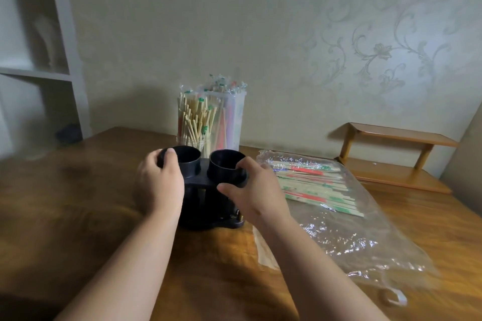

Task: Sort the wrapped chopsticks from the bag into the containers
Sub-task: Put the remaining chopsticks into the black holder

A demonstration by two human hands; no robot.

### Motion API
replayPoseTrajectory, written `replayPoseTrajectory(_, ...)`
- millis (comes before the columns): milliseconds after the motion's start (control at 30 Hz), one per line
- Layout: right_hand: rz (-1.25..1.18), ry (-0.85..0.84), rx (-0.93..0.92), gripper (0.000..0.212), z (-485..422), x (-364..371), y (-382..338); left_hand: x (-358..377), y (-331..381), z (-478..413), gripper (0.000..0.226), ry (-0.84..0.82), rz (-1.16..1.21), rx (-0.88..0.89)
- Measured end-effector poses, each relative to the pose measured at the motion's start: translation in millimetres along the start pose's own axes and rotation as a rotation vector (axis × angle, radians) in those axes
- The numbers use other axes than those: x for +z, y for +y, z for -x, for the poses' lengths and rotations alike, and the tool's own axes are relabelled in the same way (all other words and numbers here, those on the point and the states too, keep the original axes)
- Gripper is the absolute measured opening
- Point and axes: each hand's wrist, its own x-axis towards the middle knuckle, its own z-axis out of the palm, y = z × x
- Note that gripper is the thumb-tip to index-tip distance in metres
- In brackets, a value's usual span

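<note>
Wood table [78, 203] against a pale floral-papered wall [260, 34]. White shelving unit [60, 34] at far left, small wooden shelf rack [396, 154] at the back right of the table.

Centre: black twin-cup holder [202, 180], upright, two round cups on one stand. Both cup openings look dark, can't see contents.

Left grip [160, 185]: wrapped round the left cup [189, 159], one digit hooked over the rim, rest of the fingers hidden on the far side. Holding it.

Right grip [250, 190]: fingers curled on the outer side of the right cup [224, 164], thumb lying along the front of the stand. Also holding. Both forearms come in from the bottom edge.

Wrapped chopsticks [310, 185]: flat stack with red and green print, inside the clear plastic bag [352, 229], which lies on the table just right of the holder. The right grip partly covers the bag's near-left corner. The bag's near half is crumpled film.

Behind the holder, near the wall: clear jar [193, 122] packed with upright chopsticks, and touching or just beside it a taller clear container [232, 117] with wrapped ends sticking out the top.

Some motion blur on the hands.
</note>
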Motion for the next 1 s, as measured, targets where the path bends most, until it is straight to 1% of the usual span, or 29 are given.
replayPoseTrajectory(67, 0.003, -0.005, -0.017, 0.049, 5.2, 8.0, -6.7, -2.3, -1.5, -6.3, 0.04, 0.04, -0.021, -0.026)
replayPoseTrajectory(133, 0.0, 0.003, -0.013, 0.049, 6.0, 13.0, -8.9, -2.3, -2.4, -11.5, 0.041, 0.042, -0.042, -0.036)
replayPoseTrajectory(300, 0.044, 0.007, 0.012, 0.047, -2.6, 9.6, -8.2, 6.7, -0.9, -15.8, 0.04, -0.033, -0.038, -0.043)
replayPoseTrajectory(400, 0.053, 0.008, 0.042, 0.049, -16.1, 4.0, -0.9, 16.7, 2.4, -16.2, 0.04, -0.076, -0.05, -0.025)
replayPoseTrajectory(500, 0.064, 0.002, 0.049, 0.053, -30.2, 1.0, 6.1, 26.6, 6.1, -17.0, 0.044, -0.099, -0.067, -0.007)
replayPoseTrajectory(633, 0.037, 0.007, 0.054, 0.051, -46.3, 1.1, 11.5, 38.7, 9.4, -21.4, 0.048, -0.132, -0.096, 0.016)
replayPoseTrajectory(767, 0.025, 0.01, 0.068, 0.057, -55.1, 0.5, 16.6, 47.3, 13.2, -23.2, 0.052, -0.152, -0.139, 0.013)
replayPoseTrajectory(867, 0.052, -0.009, 0.041, 0.06, -54.0, -4.7, 19.9, 45.0, 20.3, -15.5, 0.05, -0.12, -0.156, 0.04)
replayPoseTrajectory(967, -0.006, -0.07, 0.005, 0.068, -49.3, -18.2, 29.3, 39.8, 30.0, -4.4, 0.054, 0.011, -0.097, 0.171)
replayPoseTrajectory(1000, -0.02, -0.076, 0.019, 0.066, -48.2, -25.3, 34.7, 38.3, 32.8, -2.1, 0.053, 0.038, -0.08, 0.208)
